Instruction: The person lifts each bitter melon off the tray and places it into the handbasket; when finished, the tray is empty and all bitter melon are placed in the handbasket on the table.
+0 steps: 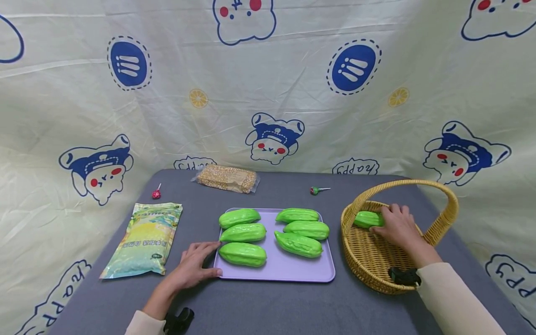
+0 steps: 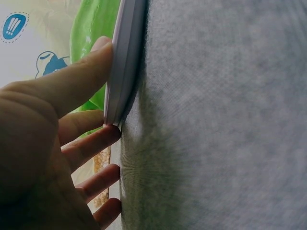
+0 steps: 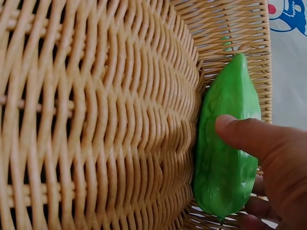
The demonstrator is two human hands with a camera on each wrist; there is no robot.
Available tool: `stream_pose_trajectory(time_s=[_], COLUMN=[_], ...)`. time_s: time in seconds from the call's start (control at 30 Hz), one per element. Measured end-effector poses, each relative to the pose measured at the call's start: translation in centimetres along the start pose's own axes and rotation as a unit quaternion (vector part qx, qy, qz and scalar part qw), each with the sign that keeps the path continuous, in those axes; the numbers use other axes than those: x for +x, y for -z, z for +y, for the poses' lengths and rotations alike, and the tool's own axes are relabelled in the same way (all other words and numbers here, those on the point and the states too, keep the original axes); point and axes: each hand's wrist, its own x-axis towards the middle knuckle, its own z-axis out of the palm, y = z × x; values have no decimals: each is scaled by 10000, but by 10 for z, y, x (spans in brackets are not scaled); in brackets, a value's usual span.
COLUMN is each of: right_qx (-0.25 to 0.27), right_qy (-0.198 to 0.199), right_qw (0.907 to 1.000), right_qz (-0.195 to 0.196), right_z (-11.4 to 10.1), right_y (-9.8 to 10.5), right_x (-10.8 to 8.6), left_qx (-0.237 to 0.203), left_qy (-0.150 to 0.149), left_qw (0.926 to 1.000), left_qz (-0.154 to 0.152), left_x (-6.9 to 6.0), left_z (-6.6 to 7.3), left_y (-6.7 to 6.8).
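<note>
My right hand point(image 1: 395, 226) reaches into the wicker basket point(image 1: 364, 260) and holds a green bitter melon point(image 3: 225, 139) against the far inner wall. Its thumb lies across the ribbed skin; the other fingers are partly hidden behind the melon. On the left, my left hand point(image 1: 194, 266) rests by the left edge of a lilac tray point(image 1: 284, 267). The thumb touches the rim, and the other fingertips reach the rim and the tablecloth. Several bitter melons lie on the tray in two columns, among them a left front one point(image 1: 243, 254) and a right front one point(image 1: 298, 244).
A yellow-green bag point(image 1: 144, 239) lies left of the tray. At the back are a clear packet of grains point(image 1: 228, 179), a red lollipop point(image 1: 157, 193) and a green-and-red lollipop point(image 1: 315, 190). The basket's tall handle point(image 1: 445, 223) arches over its opening. A printed curtain hangs behind.
</note>
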Motion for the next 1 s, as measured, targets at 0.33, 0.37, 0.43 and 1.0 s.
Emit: stream_pose_trajectory(time_s=[0.33, 0.37, 0.43, 1.0], right_qx=[5, 5, 46, 152], right_qy=[125, 129, 144, 164], right_qw=[9999, 9999, 9999, 9997], right_qz=[-30, -14, 22, -107], right_z=[2, 2, 2, 0], right_y=[0, 0, 0, -1], right_x=[0, 0, -1, -1], left_qx=[14, 11, 0, -38], left_qy=[-63, -57, -46, -18], left_qw=[10000, 10000, 10000, 10000], left_qz=[12, 7, -2, 0], left_x=[1, 1, 1, 2], left_z=[-1, -1, -1, -1], left_y=[0, 0, 0, -1])
